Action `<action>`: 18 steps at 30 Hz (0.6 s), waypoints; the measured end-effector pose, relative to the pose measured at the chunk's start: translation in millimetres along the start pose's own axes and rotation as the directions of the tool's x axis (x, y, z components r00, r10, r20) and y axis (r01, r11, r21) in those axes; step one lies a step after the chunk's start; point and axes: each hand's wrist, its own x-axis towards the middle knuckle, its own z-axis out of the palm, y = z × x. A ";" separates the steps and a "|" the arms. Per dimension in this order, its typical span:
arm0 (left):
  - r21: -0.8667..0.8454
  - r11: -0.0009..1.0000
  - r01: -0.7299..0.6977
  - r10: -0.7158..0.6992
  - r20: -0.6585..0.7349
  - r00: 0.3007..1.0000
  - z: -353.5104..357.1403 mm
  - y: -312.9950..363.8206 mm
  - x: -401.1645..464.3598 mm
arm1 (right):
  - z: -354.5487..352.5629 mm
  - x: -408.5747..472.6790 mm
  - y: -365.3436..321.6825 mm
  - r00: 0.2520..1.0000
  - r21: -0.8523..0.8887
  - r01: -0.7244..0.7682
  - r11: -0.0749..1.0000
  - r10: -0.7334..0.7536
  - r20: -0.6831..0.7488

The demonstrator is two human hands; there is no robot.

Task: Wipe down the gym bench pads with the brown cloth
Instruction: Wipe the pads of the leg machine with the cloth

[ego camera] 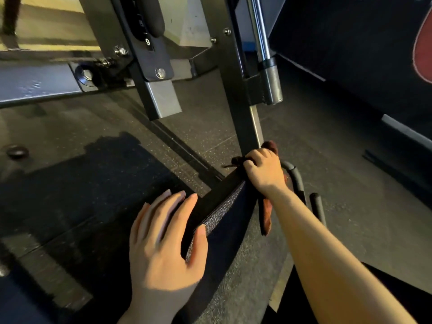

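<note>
Brown cloth [267, 212] bunched in right hand [264, 169], scrubbing pad [233, 258] end, right of centre; left hand [163, 242], fingers spread flat, steadies pad edge.

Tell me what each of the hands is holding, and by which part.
The right hand grips the brown cloth near its upper end; the rest hangs below the wrist. The left hand holds nothing, fingers straight against the bench pad edge.

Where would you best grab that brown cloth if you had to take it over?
Probably the loose tail of the brown cloth hanging beside the bench pad, approached from the right. The bunched upper part is already gripped by the right hand, whereas the tail dangles free.
</note>
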 end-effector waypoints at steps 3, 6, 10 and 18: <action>0.026 1.000 -0.010 0.010 0.003 1.000 1.7 -1.5 1.0 | 9.0 -25.5 -15.6 0.997 -0.018 0.073 0.997 -0.074 -0.015; -0.004 1.000 0.015 -0.014 0.022 1.000 -0.3 -2.5 -0.4 | 11.3 -46.2 -26.3 0.988 0.012 0.147 0.989 -0.148 0.044; -0.046 0.999 0.010 -0.008 0.035 0.999 -3.4 -0.5 0.7 | -7.0 -92.7 -52.3 0.940 0.114 0.314 0.943 -0.325 0.104; -0.042 0.999 -0.006 0.007 0.041 0.999 -1.5 -1.8 2.9 | -4.2 -33.9 1.0 0.970 0.023 0.231 0.973 -0.232 0.075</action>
